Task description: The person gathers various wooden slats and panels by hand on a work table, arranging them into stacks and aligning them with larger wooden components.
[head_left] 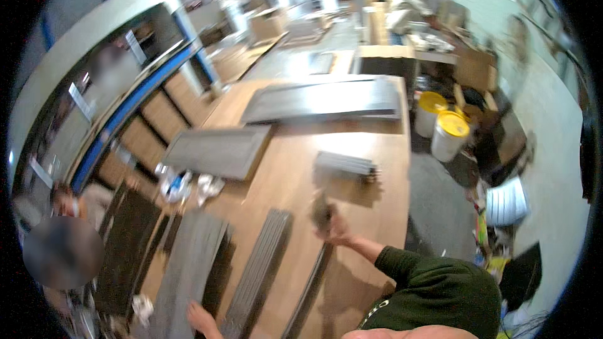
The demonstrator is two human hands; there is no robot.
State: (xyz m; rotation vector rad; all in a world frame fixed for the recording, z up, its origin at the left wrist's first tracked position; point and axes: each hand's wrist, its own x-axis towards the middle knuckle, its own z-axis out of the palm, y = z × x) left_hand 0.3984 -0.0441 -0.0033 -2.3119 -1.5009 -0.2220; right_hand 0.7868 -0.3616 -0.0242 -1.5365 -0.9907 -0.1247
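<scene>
My right hand [339,230], at the end of a dark green sleeve, is closed around a blurred grey-brown pad or wad [321,211]; which of these it is I cannot tell. It is over the far end of a narrow dark strip [308,290] lying lengthwise on the table. At the lower edge my left hand [202,320] rests by the right edge of a wide grey panel [188,263], fingers partly hidden. Between my hands lies a stack of long grey ribbed strips [259,270]. Beyond my right hand sits a bundle of short grey pieces [345,164].
More grey panels [217,149] lie on the wooden table [282,176], with a shiny one [320,97] at its far end. Crumpled white wads [208,188] are at left. A co-worker [81,213] stands beside a dark panel [125,245]. Yellow-lidded buckets [451,135] line the right.
</scene>
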